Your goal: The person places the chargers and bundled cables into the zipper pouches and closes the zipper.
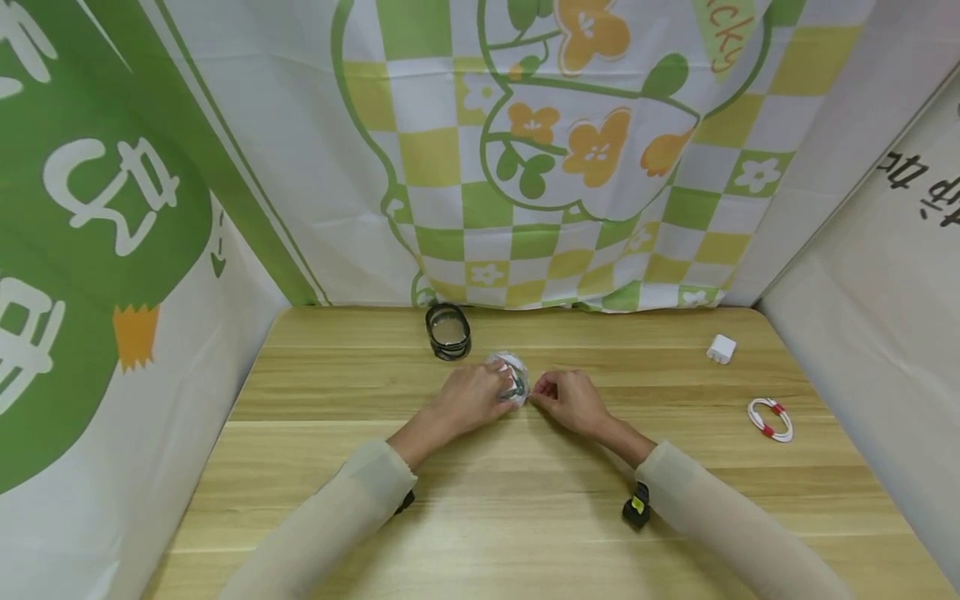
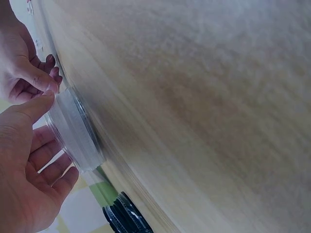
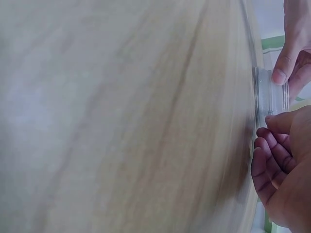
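Note:
A round, see-through roll of clear tape stands low over the wooden table, its whitish side band showing in the left wrist view. My left hand grips it, thumb on one side and fingers round the other. At the roll's near right edge is my right hand, its thumb and forefinger tips pinching at the rim. In the right wrist view the thumb lies right against the clear roll, with the other fingers curled below. What lies between those two fingertips is mostly hidden.
Behind the left hand lies a black coil. To the right are a white plug adapter and a coiled white cable with red bands. Printed cloth hangs along the table's back edge, and more cloth encloses both sides.

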Available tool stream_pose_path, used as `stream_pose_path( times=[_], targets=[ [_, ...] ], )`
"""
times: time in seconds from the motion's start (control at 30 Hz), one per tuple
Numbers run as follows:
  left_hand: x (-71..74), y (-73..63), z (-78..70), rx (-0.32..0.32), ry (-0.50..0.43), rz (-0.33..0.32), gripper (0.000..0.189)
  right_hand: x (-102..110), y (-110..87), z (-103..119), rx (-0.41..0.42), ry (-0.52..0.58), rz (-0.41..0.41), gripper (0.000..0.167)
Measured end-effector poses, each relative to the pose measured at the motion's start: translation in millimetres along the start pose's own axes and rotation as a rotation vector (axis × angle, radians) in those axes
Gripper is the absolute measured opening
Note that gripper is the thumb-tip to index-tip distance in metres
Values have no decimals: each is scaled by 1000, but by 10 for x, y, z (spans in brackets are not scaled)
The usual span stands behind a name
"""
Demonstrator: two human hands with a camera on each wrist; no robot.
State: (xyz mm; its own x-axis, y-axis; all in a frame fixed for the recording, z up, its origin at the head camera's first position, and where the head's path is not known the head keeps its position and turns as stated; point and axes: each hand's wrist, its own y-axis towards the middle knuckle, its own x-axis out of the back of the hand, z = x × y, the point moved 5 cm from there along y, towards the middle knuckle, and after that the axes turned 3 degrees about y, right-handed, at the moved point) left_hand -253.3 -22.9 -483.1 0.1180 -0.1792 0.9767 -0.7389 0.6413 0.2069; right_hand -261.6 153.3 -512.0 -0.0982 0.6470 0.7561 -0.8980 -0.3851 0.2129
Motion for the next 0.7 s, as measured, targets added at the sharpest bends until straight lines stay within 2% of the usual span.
stream_pose_path(
  times=[0.3, 0.47, 0.6, 0.7],
  targets=[
    [40, -47, -62, -33, 9, 25, 32, 22, -56, 59, 46, -4, 38, 12],
    [92, -56, -55, -25, -10, 47, 37, 45, -57, 73, 73, -14, 88, 8],
    [169, -48, 10, 11, -54, 15, 39, 91, -57, 50, 94, -13, 121, 8],
    [235, -31, 93, 33, -43, -35, 42, 150, -62, 16, 109, -20, 118, 10]
  ],
)
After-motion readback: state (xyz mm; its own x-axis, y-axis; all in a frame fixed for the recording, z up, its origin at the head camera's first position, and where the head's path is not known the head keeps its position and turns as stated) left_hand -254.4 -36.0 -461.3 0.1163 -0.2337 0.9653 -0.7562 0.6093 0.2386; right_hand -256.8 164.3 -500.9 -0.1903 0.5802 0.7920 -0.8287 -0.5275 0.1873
